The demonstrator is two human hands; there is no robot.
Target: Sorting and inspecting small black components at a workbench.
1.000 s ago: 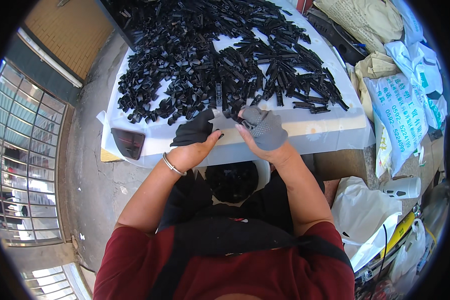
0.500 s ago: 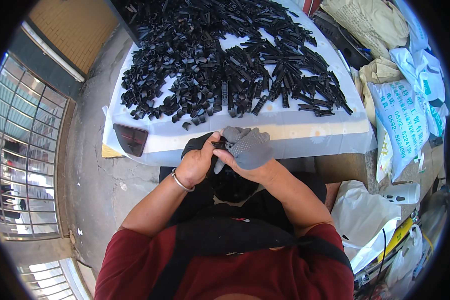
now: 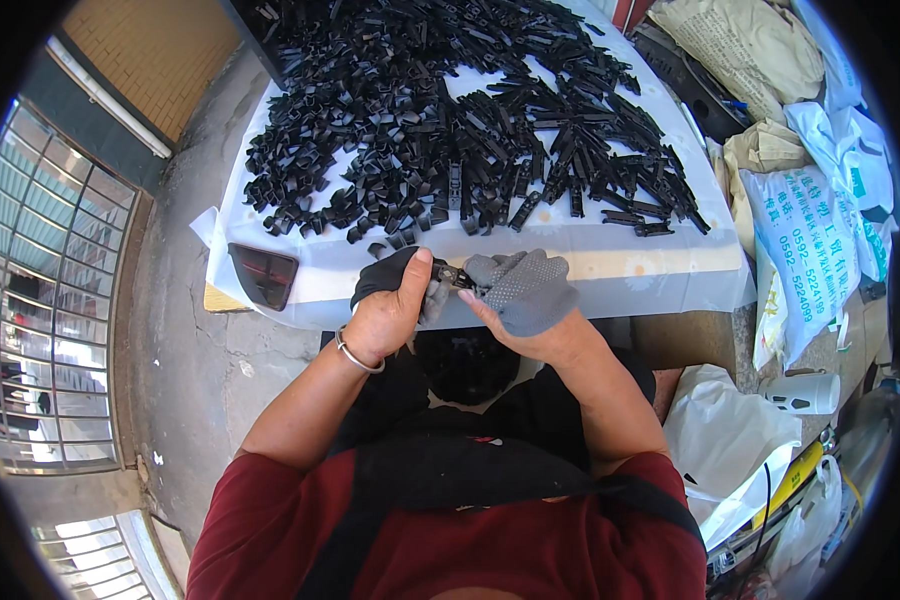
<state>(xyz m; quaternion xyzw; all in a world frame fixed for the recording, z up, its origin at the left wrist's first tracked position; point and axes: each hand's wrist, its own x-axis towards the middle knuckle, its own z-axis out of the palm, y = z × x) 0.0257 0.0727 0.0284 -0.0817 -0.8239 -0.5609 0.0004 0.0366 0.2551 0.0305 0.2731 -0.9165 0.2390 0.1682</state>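
In front of my chest, close to the table's near edge, both hands meet around a small black plastic part (image 3: 454, 277). My left hand (image 3: 388, 298), a black glove over its fingers and its thumb bare, is closed on the part's left end. From the other side my right hand (image 3: 522, 296), in a grey dotted glove with a bare thumb, grips the right end. Fingers hide much of the part. Heaped on the table are many loose black pieces: short curved clips (image 3: 370, 190) at left and long narrow strips (image 3: 580, 150) at right.
White sheeting covers the table (image 3: 610, 290). A dark glossy flat device (image 3: 263, 276) lies at its near left corner. Between my knees sits a round container holding black pieces (image 3: 467, 365). Sacks (image 3: 800, 250), a white bag (image 3: 725, 425) and a white plastic cup (image 3: 805, 391) crowd the right.
My hands have moved slightly apart and shifted a little away from my body. More of the black part now shows between them.
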